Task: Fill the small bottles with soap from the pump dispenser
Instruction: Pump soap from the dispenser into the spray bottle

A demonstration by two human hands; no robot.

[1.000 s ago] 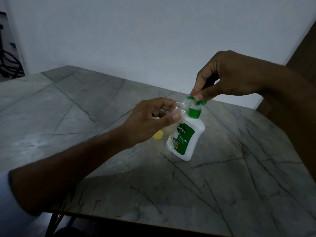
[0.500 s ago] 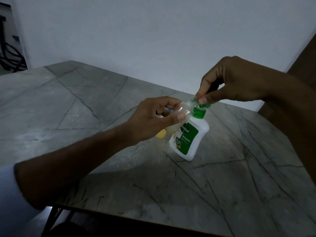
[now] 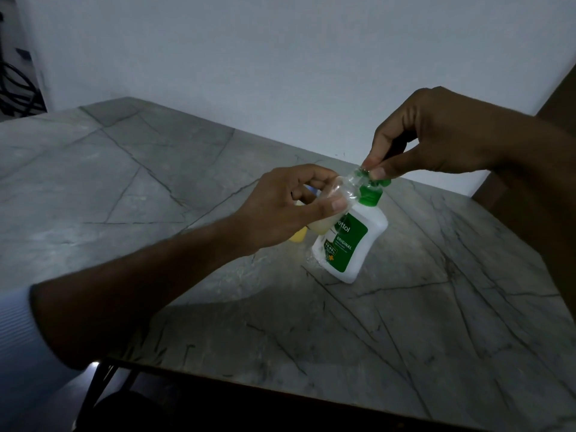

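A white soap dispenser (image 3: 355,244) with a green label and green pump head stands tilted on the grey marble table (image 3: 156,188). My right hand (image 3: 430,135) pinches the pump head from above with thumb and fingertips. My left hand (image 3: 286,207) grips a small clear bottle (image 3: 339,194), tilted so that its mouth meets the pump nozzle. Pale yellowish liquid shows in the small bottle's lower part. A yellow object (image 3: 298,236) peeks out under my left hand; what it is I cannot tell.
The table meets a white wall (image 3: 280,57) at the back. A dark brown panel (image 3: 561,98) stands at the far right. Dark table legs (image 3: 99,385) show under the near edge, and a dark wire shape (image 3: 15,88) sits at the far left.
Both hands, the small bottle and the dispenser keep the same hold and pose. Only the view shifted slightly.
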